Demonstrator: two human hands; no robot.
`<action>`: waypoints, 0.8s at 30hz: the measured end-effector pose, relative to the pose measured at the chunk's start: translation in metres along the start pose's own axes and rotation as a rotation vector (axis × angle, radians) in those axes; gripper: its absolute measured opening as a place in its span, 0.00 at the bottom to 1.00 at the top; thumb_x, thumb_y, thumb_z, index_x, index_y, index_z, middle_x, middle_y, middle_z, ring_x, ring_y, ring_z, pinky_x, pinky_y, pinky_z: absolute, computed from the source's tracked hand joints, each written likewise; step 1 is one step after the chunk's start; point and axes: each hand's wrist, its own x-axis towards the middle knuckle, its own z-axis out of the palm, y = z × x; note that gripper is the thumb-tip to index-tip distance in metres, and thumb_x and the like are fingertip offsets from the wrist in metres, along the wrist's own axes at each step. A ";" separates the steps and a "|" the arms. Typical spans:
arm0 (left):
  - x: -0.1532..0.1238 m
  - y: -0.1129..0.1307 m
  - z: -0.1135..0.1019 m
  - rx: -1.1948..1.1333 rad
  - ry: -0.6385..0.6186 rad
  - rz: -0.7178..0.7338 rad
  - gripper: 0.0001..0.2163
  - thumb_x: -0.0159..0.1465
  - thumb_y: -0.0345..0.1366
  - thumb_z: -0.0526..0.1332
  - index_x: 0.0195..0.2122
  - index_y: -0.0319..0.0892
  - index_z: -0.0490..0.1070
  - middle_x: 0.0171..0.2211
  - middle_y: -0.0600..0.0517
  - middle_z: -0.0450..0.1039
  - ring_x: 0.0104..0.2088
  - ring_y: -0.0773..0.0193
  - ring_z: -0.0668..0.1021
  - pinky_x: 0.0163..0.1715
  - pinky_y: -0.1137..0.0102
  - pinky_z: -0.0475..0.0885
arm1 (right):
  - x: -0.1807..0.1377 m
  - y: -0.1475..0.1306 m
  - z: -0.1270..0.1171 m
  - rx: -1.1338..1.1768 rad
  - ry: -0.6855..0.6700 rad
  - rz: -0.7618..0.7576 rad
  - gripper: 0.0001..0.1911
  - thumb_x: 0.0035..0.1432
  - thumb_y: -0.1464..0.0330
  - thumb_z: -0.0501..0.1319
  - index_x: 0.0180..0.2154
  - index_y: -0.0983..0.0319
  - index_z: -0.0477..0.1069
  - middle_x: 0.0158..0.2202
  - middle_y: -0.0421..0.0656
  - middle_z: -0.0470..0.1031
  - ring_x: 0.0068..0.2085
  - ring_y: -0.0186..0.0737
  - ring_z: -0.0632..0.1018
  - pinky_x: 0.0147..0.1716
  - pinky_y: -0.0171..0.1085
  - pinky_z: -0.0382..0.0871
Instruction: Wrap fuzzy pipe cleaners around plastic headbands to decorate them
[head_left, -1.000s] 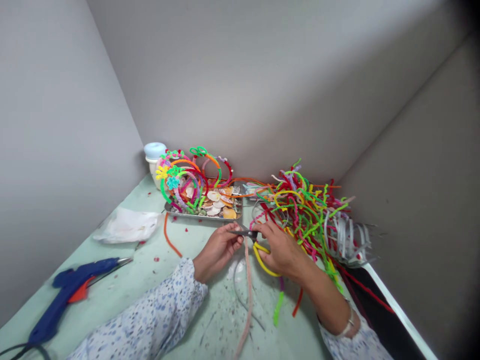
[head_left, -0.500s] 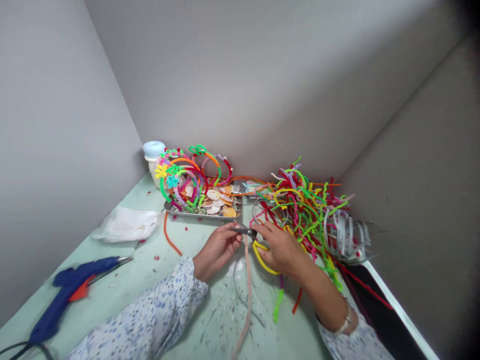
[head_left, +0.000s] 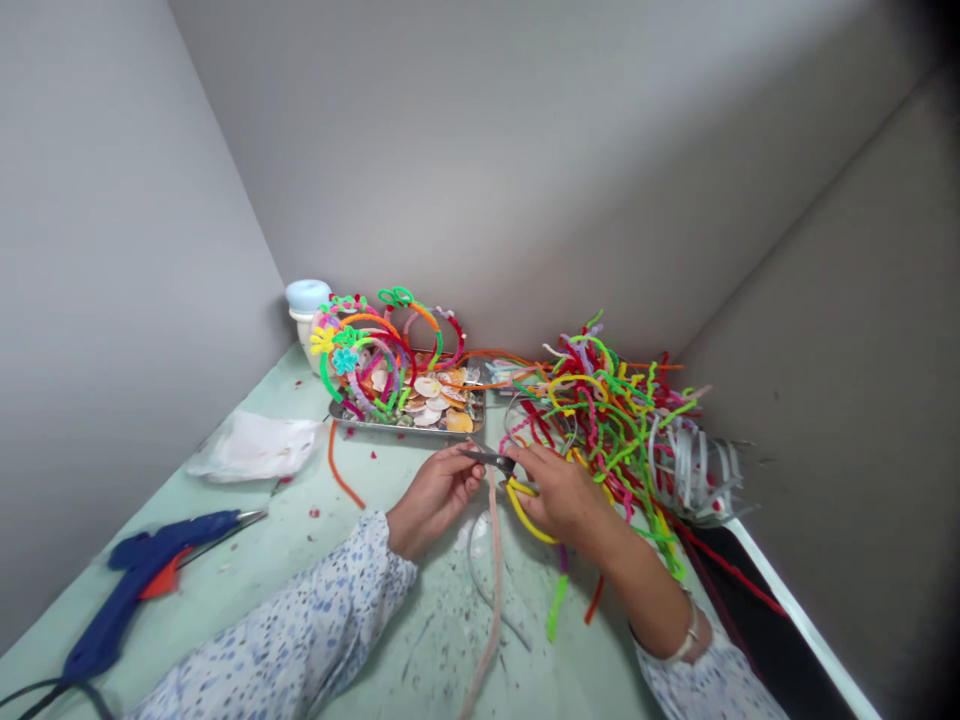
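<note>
My right hand (head_left: 559,492) is closed on scissors with yellow handles (head_left: 529,515), their dark blades (head_left: 487,459) pointing left toward my other hand. A pale pink pipe cleaner (head_left: 495,580) passes at the blades and trails down to the bottom edge of the view. With thumb and fingers pinched, my left hand (head_left: 439,497) holds the pipe cleaner close to the blades; the exact grip is partly hidden. Below the hands a thin grey headband (head_left: 484,590) lies on the table (head_left: 405,640).
Behind my hands stands a metal tray (head_left: 405,432) of shells, with decorated headbands (head_left: 375,345) on it. A tangle of coloured pipe cleaners (head_left: 615,420) lies right, beside clear-wrapped headbands (head_left: 694,470). Left are a blue glue gun (head_left: 142,580), a white packet (head_left: 259,447) and a lidded container (head_left: 307,310).
Both hands keep nearly the same place, the scissors still at the pipe cleaner. The blades look slightly more spread and tilted than before.
</note>
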 end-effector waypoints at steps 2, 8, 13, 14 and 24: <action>0.000 0.000 0.000 -0.003 0.002 0.003 0.06 0.53 0.23 0.63 0.31 0.35 0.70 0.22 0.55 0.68 0.21 0.77 0.71 0.20 0.85 0.67 | 0.000 0.002 0.002 0.009 -0.001 0.001 0.25 0.51 0.72 0.60 0.52 0.59 0.64 0.45 0.46 0.72 0.38 0.41 0.75 0.38 0.37 0.69; 0.000 0.001 0.002 -0.029 0.014 0.009 0.04 0.54 0.20 0.59 0.29 0.33 0.69 0.23 0.53 0.67 0.21 0.76 0.72 0.19 0.84 0.69 | -0.001 0.005 0.006 0.060 0.012 -0.016 0.23 0.52 0.71 0.60 0.52 0.60 0.65 0.45 0.48 0.73 0.39 0.41 0.76 0.40 0.38 0.69; -0.001 0.002 0.002 -0.033 0.013 0.015 0.04 0.55 0.20 0.58 0.28 0.33 0.69 0.23 0.53 0.67 0.21 0.76 0.72 0.19 0.84 0.69 | -0.001 0.005 0.005 0.054 0.015 -0.028 0.22 0.53 0.72 0.59 0.51 0.60 0.66 0.46 0.49 0.73 0.42 0.43 0.76 0.42 0.39 0.70; -0.001 0.002 0.002 -0.034 0.015 0.015 0.04 0.55 0.20 0.58 0.28 0.33 0.69 0.23 0.53 0.67 0.21 0.76 0.72 0.19 0.84 0.69 | -0.001 0.005 0.005 0.048 0.013 -0.028 0.22 0.53 0.72 0.59 0.51 0.60 0.66 0.46 0.49 0.73 0.43 0.44 0.76 0.42 0.40 0.70; 0.000 0.001 0.002 -0.023 0.031 0.002 0.02 0.55 0.23 0.60 0.27 0.34 0.68 0.22 0.54 0.66 0.21 0.76 0.71 0.21 0.84 0.69 | -0.001 0.007 0.006 0.034 0.022 -0.027 0.25 0.49 0.77 0.57 0.51 0.61 0.67 0.46 0.48 0.74 0.46 0.44 0.75 0.45 0.39 0.69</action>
